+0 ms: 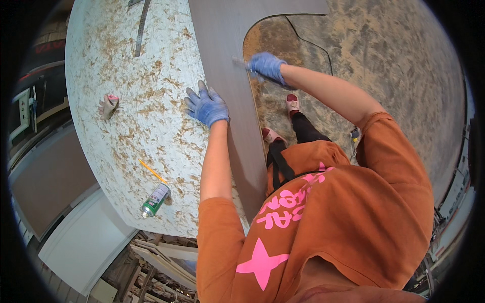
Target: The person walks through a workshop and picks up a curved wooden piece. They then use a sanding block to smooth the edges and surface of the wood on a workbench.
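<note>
A grey-brown panel [216, 38] with a curved inner cutout lies along the near edge of a scuffed white worktable [125, 140]. My left hand [209, 107], in a blue work glove, presses flat with its fingers spread, across the panel's far edge and the table beside it. My right hand [267, 67], gloved too, is at the panel's near edge below the curve. It grips a small flat tool [239, 63] that lies over the panel's edge; motion blur hides what kind it is.
On the table are a metal ruler [141, 30], a crumpled glove [108, 107], an orange pencil [152, 171] and an aerosol can [156, 200] on its side. A black cable [314, 42] crosses the dusty floor [394, 75]. White boards [89, 242] stand beyond the table.
</note>
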The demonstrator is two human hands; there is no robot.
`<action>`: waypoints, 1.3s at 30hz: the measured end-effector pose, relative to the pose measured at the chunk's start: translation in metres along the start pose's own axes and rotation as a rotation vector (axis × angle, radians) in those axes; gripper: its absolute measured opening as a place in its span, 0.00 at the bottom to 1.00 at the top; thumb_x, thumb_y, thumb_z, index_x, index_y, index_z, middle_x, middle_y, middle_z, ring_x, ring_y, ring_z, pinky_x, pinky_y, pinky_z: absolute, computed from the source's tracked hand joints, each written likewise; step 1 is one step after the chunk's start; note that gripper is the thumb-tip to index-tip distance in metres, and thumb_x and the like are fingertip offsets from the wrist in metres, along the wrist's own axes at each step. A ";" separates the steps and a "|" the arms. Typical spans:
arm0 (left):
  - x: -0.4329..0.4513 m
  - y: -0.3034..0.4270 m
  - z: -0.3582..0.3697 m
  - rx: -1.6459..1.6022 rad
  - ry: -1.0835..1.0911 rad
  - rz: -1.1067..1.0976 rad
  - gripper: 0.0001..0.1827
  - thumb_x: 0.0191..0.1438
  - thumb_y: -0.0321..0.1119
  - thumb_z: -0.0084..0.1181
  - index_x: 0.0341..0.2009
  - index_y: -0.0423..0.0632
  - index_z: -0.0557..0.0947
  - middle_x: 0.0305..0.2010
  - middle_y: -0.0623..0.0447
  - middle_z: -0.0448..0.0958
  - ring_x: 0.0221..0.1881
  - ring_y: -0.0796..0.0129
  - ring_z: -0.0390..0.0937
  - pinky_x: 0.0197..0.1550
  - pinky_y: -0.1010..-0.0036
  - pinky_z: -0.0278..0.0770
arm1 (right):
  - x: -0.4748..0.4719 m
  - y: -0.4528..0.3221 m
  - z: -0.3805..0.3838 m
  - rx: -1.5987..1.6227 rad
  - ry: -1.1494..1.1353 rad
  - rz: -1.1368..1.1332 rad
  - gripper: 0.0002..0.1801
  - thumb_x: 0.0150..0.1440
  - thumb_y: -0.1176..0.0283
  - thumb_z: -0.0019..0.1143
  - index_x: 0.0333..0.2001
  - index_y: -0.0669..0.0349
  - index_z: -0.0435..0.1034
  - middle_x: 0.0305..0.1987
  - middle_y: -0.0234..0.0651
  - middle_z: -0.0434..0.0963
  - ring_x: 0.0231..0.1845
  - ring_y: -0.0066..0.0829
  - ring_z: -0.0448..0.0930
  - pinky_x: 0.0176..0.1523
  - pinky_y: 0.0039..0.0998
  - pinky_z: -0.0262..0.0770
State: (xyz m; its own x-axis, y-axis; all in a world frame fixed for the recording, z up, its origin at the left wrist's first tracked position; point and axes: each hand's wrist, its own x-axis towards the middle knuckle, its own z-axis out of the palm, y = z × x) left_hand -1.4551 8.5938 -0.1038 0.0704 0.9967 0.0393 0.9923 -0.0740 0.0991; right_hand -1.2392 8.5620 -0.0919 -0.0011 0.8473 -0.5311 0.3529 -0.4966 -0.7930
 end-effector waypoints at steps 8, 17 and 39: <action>-0.008 0.001 0.003 -0.015 0.050 0.028 0.24 0.58 0.50 0.37 0.58 0.64 0.68 0.67 0.45 0.51 0.66 0.45 0.47 0.64 0.46 0.39 | 0.014 -0.008 -0.016 0.197 0.167 0.042 0.18 0.51 0.56 0.49 0.26 0.60 0.75 0.23 0.38 0.77 0.24 0.32 0.78 0.32 0.30 0.73; -0.003 -0.001 0.004 -0.016 -0.010 0.000 0.24 0.57 0.49 0.39 0.58 0.64 0.69 0.67 0.44 0.52 0.66 0.45 0.48 0.64 0.46 0.38 | 0.018 -0.023 -0.026 0.198 0.193 0.073 0.17 0.53 0.60 0.45 0.30 0.63 0.73 0.28 0.41 0.77 0.31 0.32 0.80 0.35 0.32 0.74; -0.008 -0.001 0.002 -0.017 -0.029 -0.005 0.24 0.57 0.50 0.37 0.58 0.64 0.68 0.67 0.44 0.51 0.66 0.45 0.47 0.65 0.48 0.37 | 0.062 -0.002 -0.046 0.175 0.100 0.079 0.35 0.52 0.37 0.41 0.28 0.63 0.73 0.24 0.37 0.76 0.21 0.29 0.76 0.31 0.32 0.71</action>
State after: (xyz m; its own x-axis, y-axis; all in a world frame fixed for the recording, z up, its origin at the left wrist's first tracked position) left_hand -1.4564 8.5863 -0.1064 0.0682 0.9976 0.0097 0.9908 -0.0689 0.1165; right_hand -1.1973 8.6244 -0.1093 0.1163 0.8145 -0.5684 0.1806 -0.5801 -0.7942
